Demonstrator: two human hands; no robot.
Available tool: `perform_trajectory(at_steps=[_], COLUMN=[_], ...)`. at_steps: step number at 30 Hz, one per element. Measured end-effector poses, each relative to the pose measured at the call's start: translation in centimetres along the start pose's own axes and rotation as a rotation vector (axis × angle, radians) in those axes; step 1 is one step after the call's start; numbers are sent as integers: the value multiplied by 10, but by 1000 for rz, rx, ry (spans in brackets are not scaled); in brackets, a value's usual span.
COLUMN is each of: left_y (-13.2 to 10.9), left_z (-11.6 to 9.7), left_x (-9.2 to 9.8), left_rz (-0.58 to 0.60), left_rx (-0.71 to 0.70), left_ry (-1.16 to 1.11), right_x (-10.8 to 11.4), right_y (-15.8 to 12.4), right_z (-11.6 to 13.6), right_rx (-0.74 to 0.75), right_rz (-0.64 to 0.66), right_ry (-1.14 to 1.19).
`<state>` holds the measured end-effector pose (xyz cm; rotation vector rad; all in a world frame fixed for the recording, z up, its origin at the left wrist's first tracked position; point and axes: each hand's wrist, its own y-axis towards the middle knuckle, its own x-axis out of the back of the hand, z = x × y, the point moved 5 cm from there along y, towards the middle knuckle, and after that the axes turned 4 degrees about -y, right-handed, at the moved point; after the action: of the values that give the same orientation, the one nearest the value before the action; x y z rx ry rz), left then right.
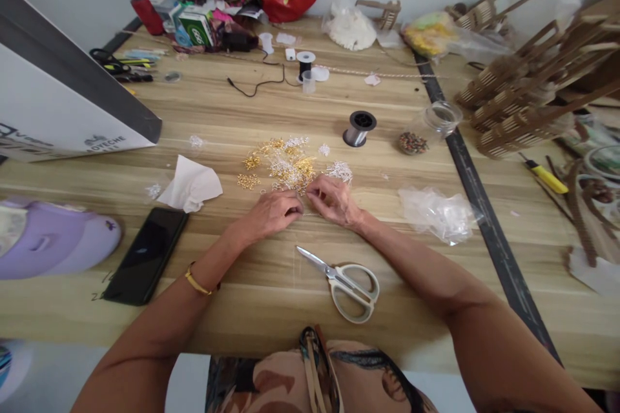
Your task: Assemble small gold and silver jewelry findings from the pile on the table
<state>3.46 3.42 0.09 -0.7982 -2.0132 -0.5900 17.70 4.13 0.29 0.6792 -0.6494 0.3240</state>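
Note:
My left hand [272, 213] and my right hand [334, 201] rest close together on the wooden table [242, 110], fingers pinched near each other. Both sit just below a heap of small gold and silver beads [285, 164]. What the fingertips pinch is too small to make out; a thin clear thread seems to run between them. White-handled scissors [346, 281] lie on the table just below my hands, blades pointing up-left. A gold bangle is on my left wrist.
A black phone [146, 253] and a crumpled tissue [190, 185] lie left. A wire spool [359, 128], a tipped jar of coloured beads [429, 129], a clear plastic bag [438, 213] and stacked wooden baskets [523, 90] are right. Clutter lines the far edge.

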Motion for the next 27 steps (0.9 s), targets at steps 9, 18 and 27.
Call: perform_trajectory(at_steps=[9, 18, 27], left_y=[0, 1, 2], left_z=[-2, -2, 5], left_x=[2, 9, 8], left_rz=[-23, -107, -171], left_rx=[-24, -8, 124], left_ry=[46, -76, -329], right_x=[1, 0, 0], right_y=[1, 2, 3], right_z=[-1, -4, -2], right_rx=[-23, -80, -12], right_rz=[-30, -29, 4], right_ry=[39, 66, 90])
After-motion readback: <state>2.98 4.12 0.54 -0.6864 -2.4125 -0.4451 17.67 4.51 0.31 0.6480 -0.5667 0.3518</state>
